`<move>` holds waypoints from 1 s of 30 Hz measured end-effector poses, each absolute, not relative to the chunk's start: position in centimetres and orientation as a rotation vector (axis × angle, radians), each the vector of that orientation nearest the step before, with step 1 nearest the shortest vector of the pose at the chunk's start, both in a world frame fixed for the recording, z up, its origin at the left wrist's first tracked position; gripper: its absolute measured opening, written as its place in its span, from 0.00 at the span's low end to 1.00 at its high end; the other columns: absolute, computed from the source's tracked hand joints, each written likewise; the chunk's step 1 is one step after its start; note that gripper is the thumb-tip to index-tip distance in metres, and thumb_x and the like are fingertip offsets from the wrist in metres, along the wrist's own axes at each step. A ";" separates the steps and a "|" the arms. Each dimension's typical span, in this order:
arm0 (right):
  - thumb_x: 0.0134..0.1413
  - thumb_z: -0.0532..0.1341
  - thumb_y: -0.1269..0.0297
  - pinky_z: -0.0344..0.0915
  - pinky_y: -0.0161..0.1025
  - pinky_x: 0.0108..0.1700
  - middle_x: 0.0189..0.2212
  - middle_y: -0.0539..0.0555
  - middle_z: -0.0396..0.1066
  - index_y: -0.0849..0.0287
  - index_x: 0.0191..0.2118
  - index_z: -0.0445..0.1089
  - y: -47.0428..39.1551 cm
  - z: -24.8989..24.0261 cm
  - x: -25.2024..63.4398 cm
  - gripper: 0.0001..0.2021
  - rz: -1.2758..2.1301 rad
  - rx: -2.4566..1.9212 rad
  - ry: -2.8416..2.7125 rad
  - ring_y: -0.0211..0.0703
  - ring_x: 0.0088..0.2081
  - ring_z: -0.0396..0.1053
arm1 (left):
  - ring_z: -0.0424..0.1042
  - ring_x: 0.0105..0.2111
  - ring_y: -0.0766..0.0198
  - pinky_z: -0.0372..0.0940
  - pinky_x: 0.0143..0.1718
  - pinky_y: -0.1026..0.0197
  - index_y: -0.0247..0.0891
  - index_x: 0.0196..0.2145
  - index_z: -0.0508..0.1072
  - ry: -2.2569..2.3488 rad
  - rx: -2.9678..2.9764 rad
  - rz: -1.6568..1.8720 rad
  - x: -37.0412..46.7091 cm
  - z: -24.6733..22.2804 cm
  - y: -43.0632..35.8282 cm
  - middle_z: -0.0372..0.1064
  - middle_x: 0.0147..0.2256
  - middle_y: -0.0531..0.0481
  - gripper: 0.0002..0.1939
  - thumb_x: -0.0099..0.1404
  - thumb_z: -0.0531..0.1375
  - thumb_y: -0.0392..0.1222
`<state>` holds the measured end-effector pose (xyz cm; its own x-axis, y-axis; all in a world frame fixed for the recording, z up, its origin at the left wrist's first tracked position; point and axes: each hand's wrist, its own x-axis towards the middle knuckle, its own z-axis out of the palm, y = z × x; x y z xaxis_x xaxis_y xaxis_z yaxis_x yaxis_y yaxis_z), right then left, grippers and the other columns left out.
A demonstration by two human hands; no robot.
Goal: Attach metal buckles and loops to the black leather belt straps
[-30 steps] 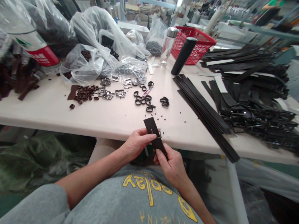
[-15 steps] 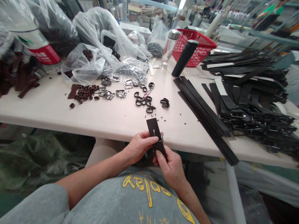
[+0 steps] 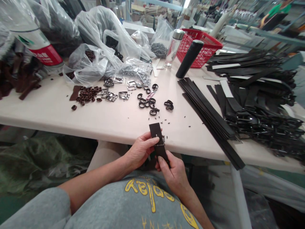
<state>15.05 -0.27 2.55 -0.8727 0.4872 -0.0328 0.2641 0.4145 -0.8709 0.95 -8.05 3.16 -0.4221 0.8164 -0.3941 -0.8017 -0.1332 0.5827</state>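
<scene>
A dark belt strap (image 3: 155,129) with a slot near its end is held at the table's front edge. My left hand (image 3: 141,149) pinches it, thumb on top beside a silver belt buckle (image 3: 163,140) that sits on the strap. Lower down, my right hand (image 3: 173,168) grips the same strap between thumb and fingers. The strap's lower part is hidden by my right hand. On the table ahead lie black belt loops (image 3: 147,103), a pink-handled small tool (image 3: 150,94), loose silver buckles (image 3: 111,96) and brown loops (image 3: 90,94).
Black straps (image 3: 205,111) lie across the right, beside a large pile of straps with buckles (image 3: 252,122). At the back stand a red basket (image 3: 202,51), a black flask (image 3: 189,59) and a glass bottle (image 3: 172,51). Plastic bags (image 3: 95,31) fill the back left.
My left thumb has shifted slightly left and up on the strap, over the slot. The buckle sits a little further left and more of its frame shows. Both hands keep their hold.
</scene>
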 end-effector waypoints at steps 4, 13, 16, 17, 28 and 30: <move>0.66 0.52 0.59 0.64 0.34 0.31 0.25 0.51 0.73 0.56 0.34 0.67 -0.3 2.8 14.9 0.12 1.513 -0.643 -2.437 0.41 0.27 0.70 | 0.69 0.25 0.72 0.65 0.28 0.70 0.40 0.39 0.80 0.970 0.065 1.874 0.9 3.4 -8.1 0.74 0.29 0.53 0.15 0.52 0.72 0.39; 0.68 0.51 0.53 0.62 0.35 0.31 0.26 0.53 0.72 0.61 0.34 0.70 -1.0 2.1 14.3 0.19 1.636 -0.714 -2.252 0.41 0.28 0.67 | 0.64 0.18 0.73 0.61 0.17 0.69 0.39 0.34 0.81 1.323 0.603 1.710 1.3 1.9 -9.0 0.72 0.30 0.49 0.10 0.61 0.66 0.47; 0.67 0.51 0.49 0.63 0.34 0.28 0.23 0.51 0.70 0.63 0.33 0.71 -1.1 1.6 14.4 0.23 1.826 -0.776 -2.051 0.39 0.25 0.66 | 0.67 0.20 0.71 0.63 0.17 0.69 0.39 0.37 0.82 1.378 0.792 1.697 1.3 1.7 -9.1 0.73 0.35 0.47 0.13 0.64 0.63 0.49; 0.67 0.51 0.48 0.63 0.34 0.27 0.22 0.51 0.70 0.63 0.33 0.72 -1.1 1.5 14.5 0.24 1.867 -0.795 -1.998 0.39 0.24 0.66 | 0.70 0.23 0.69 0.66 0.20 0.68 0.39 0.38 0.82 1.394 0.876 1.695 1.2 1.8 -9.2 0.73 0.36 0.45 0.14 0.64 0.62 0.50; 0.67 0.51 0.49 0.62 0.34 0.28 0.23 0.51 0.71 0.62 0.37 0.73 0.5 2.7 15.2 0.22 1.724 -0.736 -2.172 0.40 0.25 0.67 | 0.74 0.38 0.59 0.70 0.39 0.61 0.38 0.41 0.82 1.325 0.828 1.575 0.7 4.5 -9.4 0.75 0.41 0.43 0.17 0.63 0.63 0.53; 0.67 0.51 0.49 0.61 0.33 0.28 0.24 0.51 0.71 0.61 0.36 0.72 0.6 3.0 15.2 0.21 1.693 -0.713 -2.232 0.40 0.26 0.66 | 0.74 0.38 0.61 0.69 0.42 0.62 0.41 0.51 0.77 1.320 0.809 1.612 0.8 4.2 -9.3 0.76 0.39 0.45 0.22 0.60 0.67 0.48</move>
